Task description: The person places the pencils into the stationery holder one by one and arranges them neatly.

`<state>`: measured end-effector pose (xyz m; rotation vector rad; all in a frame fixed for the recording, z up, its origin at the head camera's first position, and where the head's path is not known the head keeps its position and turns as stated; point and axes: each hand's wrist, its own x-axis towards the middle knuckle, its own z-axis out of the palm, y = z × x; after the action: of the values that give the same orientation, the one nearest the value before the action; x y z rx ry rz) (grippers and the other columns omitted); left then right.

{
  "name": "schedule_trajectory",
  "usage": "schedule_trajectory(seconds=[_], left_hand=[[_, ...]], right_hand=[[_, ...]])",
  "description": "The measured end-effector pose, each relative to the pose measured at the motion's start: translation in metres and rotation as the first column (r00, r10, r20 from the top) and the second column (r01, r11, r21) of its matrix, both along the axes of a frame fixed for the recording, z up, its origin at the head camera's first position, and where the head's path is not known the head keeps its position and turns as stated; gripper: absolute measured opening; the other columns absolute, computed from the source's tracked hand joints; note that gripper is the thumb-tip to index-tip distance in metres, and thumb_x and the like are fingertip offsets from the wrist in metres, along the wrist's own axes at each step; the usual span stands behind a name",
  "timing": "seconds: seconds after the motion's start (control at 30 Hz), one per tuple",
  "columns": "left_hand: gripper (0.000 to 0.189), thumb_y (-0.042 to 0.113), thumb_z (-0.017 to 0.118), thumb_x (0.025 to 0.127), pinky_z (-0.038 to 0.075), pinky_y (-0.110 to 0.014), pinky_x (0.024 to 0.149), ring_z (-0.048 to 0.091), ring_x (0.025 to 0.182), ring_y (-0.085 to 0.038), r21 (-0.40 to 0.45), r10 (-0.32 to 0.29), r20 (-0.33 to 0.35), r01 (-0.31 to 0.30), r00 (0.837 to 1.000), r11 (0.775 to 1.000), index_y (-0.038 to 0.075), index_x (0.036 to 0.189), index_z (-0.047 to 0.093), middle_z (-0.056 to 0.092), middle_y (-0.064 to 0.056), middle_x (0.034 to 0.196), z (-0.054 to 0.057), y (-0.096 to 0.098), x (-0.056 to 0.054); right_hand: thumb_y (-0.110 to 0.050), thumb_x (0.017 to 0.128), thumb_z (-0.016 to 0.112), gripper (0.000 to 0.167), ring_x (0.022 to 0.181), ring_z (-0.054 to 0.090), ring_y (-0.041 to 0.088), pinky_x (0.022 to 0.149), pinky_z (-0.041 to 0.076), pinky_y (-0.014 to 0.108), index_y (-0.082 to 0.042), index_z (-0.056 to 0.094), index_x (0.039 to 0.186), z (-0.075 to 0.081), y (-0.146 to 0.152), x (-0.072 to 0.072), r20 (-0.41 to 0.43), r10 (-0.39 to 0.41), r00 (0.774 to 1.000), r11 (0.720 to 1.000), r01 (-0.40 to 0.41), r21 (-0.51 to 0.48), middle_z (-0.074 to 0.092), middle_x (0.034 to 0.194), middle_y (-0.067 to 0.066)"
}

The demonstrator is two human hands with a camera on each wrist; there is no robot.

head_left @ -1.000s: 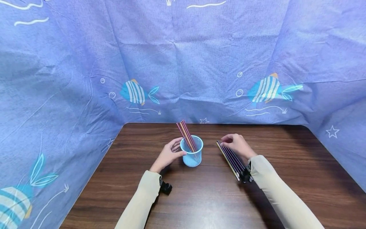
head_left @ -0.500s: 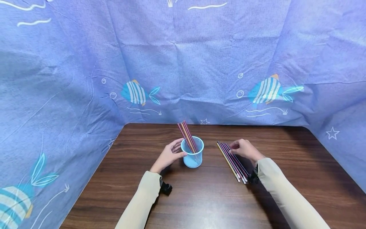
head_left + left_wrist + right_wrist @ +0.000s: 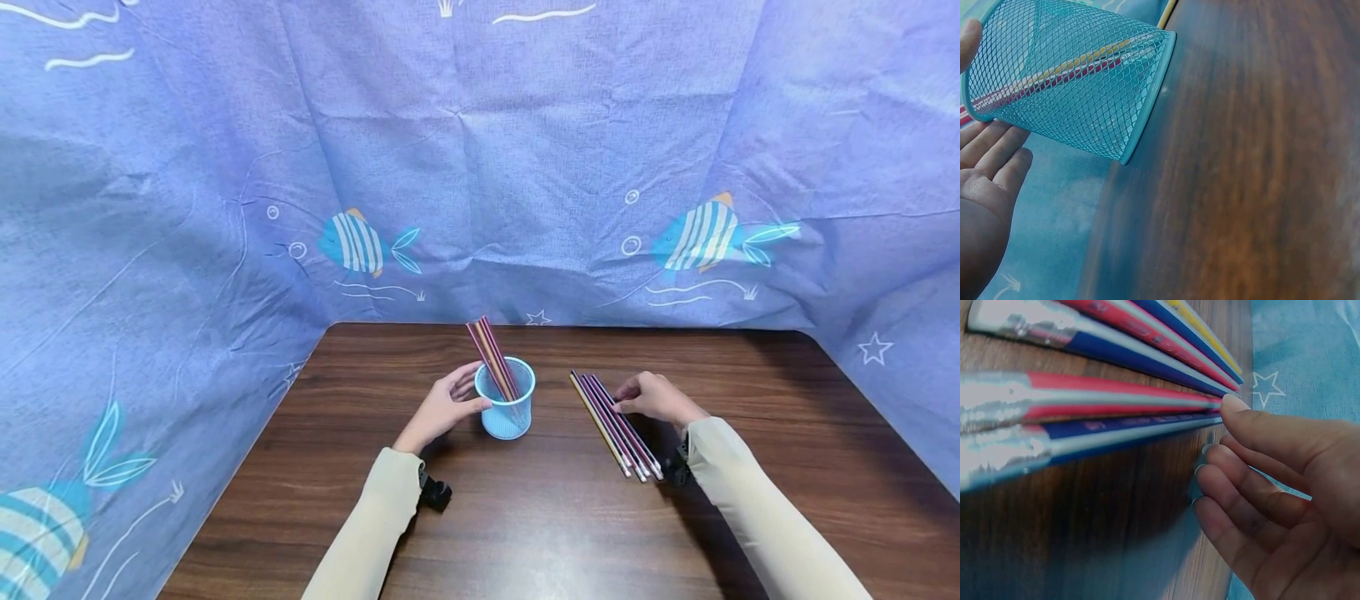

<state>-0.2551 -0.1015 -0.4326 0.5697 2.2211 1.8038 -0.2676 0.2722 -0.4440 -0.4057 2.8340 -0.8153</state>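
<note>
My left hand (image 3: 442,407) holds the light-blue mesh pencil cup (image 3: 506,423) by its rim, thumb at the front and fingers round the left side. Several striped pencils (image 3: 489,354) lean to the left inside the cup. To the right, a row of pencils (image 3: 609,425) lies on the table with the eraser ends toward me. My right hand (image 3: 656,398) is at the right side of this row. In the right wrist view its thumb and forefinger pinch at a red pencil (image 3: 1116,397) and a dark-blue pencil (image 3: 1141,428), while the other fingers curl loosely.
The brown wooden table (image 3: 540,533) reaches back to a blue cloth backdrop (image 3: 525,167) printed with fish. A yellow pencil (image 3: 1197,325) lies at the far side of the row in the right wrist view. Black cameras (image 3: 435,493) sit on both wrists.
My right hand has slid right and slightly toward me along the pencils, uncovering more of them, which now show more spread out. My left hand stays on the cup.
</note>
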Motion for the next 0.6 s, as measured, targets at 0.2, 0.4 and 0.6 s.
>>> schedule_trajectory(seconds=[0.2, 0.4, 0.6], left_hand=[[0.069, 0.011, 0.072, 0.086, 0.04, -0.038, 0.112, 0.042, 0.137, -0.031, 0.0, -0.004, 0.0, 0.004, 1.0, 1.0, 0.004, 0.146, 0.038, 0.044, -0.019, 0.147, 0.0016, 0.0006, 0.0013], [0.069, 0.011, 0.072, 0.086, 0.039, -0.038, 0.113, 0.041, 0.138, -0.03, -0.003, -0.009, 0.003, 0.009, 1.0, 1.0, 0.004, 0.146, 0.038, 0.044, -0.019, 0.147, 0.003, 0.0006, 0.0024], [0.069, 0.011, 0.071, 0.087, 0.038, -0.038, 0.113, 0.041, 0.138, -0.03, -0.003, -0.012, 0.006, 0.012, 1.0, 1.0, 0.004, 0.146, 0.038, 0.044, -0.019, 0.147, 0.0041, 0.0009, 0.0028]], right_hand=[[-0.016, 0.081, 0.076, 0.024, 0.081, 0.065, 0.019, 0.074, 0.056, 0.038, 0.003, 0.072, 0.095, 0.0007, 0.0023, 0.0009, -0.001, -0.004, 1.0, 1.0, 0.004, 0.002, 0.073, 0.09, 0.012], [-0.014, 0.08, 0.077, 0.023, 0.081, 0.064, 0.019, 0.074, 0.056, 0.037, 0.004, 0.072, 0.094, -0.0002, 0.003, 0.0006, 0.022, -0.025, 0.999, 0.999, 0.025, -0.019, 0.072, 0.09, 0.012], [-0.011, 0.078, 0.076, 0.021, 0.081, 0.065, 0.02, 0.075, 0.056, 0.039, 0.003, 0.072, 0.092, -0.0039, 0.0034, -0.0014, 0.001, -0.026, 1.0, 1.0, 0.026, -0.006, 0.073, 0.088, 0.012]])
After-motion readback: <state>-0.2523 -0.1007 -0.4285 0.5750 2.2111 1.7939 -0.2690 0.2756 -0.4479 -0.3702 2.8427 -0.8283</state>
